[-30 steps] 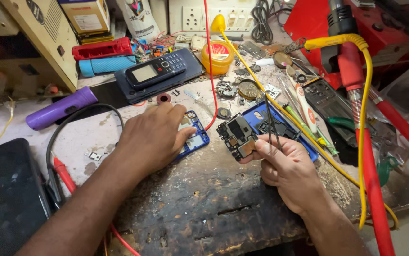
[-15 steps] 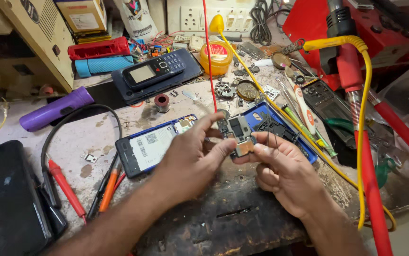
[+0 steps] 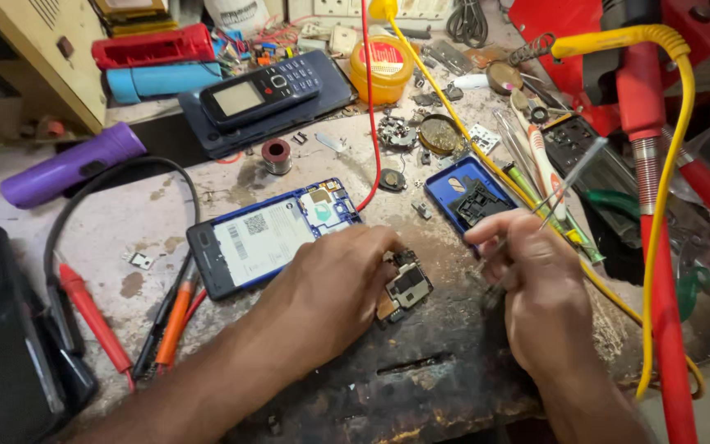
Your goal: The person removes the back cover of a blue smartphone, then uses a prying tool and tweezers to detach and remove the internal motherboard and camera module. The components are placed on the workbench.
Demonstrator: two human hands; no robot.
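A purple plastic cylinder [image 3: 67,164] lies far left on the scuffed worktop [image 3: 453,386]. Next comes an opened blue-framed phone [image 3: 268,234] bearing a white rectangular label. The left hand [image 3: 330,288] rests beside it, fingers curled on a small dark circuit board [image 3: 406,286]. The right hand [image 3: 536,284] pinches metal tweezers [image 3: 564,181], fingers together.

Left hand [image 3: 334,288] flat — right hand [image 3: 536,279] pinching (fingers curled).
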